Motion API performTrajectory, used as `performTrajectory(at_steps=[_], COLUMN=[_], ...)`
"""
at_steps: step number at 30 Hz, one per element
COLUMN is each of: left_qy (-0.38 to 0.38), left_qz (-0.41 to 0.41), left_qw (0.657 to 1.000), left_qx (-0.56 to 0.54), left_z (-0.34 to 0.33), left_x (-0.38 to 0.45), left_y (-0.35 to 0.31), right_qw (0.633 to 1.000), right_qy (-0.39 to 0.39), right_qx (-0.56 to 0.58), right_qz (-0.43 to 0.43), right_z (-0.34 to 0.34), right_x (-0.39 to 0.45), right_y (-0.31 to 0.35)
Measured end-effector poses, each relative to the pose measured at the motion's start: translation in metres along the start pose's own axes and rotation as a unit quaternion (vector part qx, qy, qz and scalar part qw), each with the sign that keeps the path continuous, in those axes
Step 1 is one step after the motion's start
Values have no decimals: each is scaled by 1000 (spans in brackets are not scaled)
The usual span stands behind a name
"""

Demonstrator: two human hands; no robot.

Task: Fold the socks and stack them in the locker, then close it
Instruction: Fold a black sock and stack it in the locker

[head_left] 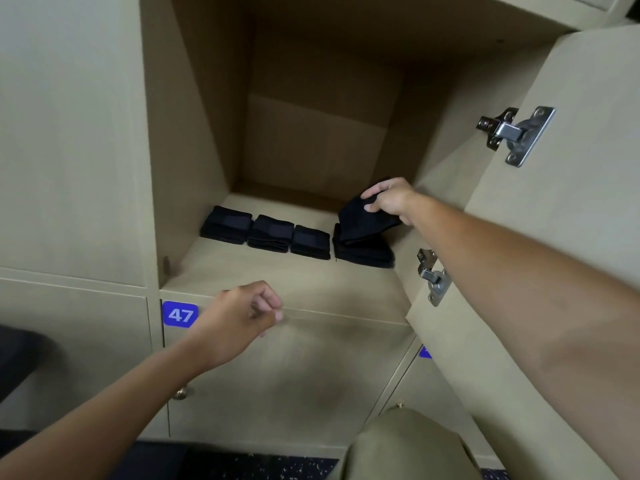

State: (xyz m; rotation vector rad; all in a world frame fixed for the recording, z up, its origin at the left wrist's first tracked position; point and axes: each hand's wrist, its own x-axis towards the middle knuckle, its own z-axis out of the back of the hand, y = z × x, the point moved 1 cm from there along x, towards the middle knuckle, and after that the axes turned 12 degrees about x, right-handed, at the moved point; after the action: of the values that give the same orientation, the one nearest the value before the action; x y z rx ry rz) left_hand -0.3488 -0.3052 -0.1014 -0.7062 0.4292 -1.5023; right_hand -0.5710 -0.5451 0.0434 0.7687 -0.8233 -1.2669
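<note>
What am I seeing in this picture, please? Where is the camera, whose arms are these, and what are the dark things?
There is no machine: a person wears one camera on the head, looking down at their own arms. In front is an open locker, its door swung right. On its shelf lie three folded black sock bundles in a row, then a fourth stack. The right hand pinches a black sock above that stack. The left hand hangs curled and holds nothing. The locker below bears a label 47.
</note>
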Motion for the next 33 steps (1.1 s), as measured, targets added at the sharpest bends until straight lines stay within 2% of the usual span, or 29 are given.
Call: performTrajectory(at_steps=[5, 14, 21, 29, 33], left_qy=[12, 17, 23, 24, 31], left_qz=[7, 12, 10, 7, 4], left_qw=[1000, 999, 998, 999, 999], left_qx=[-19, -47, -50, -37, -41], left_z=[-1, -1, 0, -1, 0], left_x=[2, 4, 5, 5, 4], left_y=[4, 11, 12, 10, 11], right_qw=[1000, 996, 994, 989, 976], right_qy=[4, 29, 58, 47, 61], right_qx=[19, -39, -18, -105, -192], right_qz=[-19, -71, -85, -97, -88], right_z=[-7, -18, -17, -23, -24], right_x=[16, 39, 45, 47, 47], right_y=[-5, -34, -13, -34, -50])
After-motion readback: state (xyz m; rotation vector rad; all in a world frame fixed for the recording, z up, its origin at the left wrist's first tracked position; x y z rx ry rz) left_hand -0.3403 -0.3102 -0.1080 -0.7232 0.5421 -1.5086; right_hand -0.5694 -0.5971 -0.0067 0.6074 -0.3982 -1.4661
